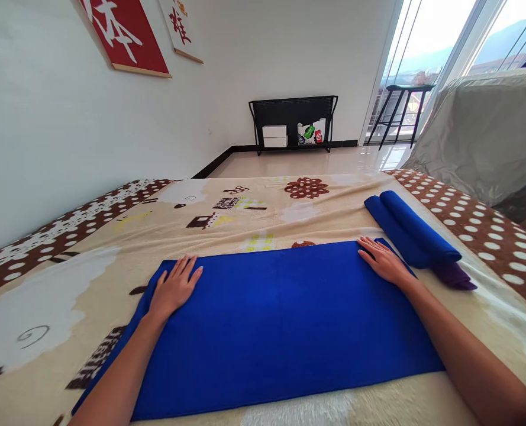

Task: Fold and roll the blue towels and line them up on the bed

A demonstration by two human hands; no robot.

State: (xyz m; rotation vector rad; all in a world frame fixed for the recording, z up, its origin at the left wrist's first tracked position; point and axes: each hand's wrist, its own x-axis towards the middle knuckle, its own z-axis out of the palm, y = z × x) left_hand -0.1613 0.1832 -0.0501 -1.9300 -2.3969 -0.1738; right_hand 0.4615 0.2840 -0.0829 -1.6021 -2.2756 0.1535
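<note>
A blue cloth [280, 325] lies spread on a cream patterned blanket [245, 213], its long sides running left to right. My left hand [174, 288] rests flat on its far left corner, fingers apart and pointing away from me. On the far right corner lies my right hand [384, 260], its fingers stretched toward the left. Neither hand grips anything. Just beyond my right hand is a rolled or folded blue cloth [413, 231], with a bit of purple cloth [455, 276] showing at its near end.
The blanket has brown borders with white dots [489, 236]. Past its far edge, a black rack [293, 112] stands against the wall. A covered piece of furniture [489, 124] and a stool [402, 103] are at the right, by the window.
</note>
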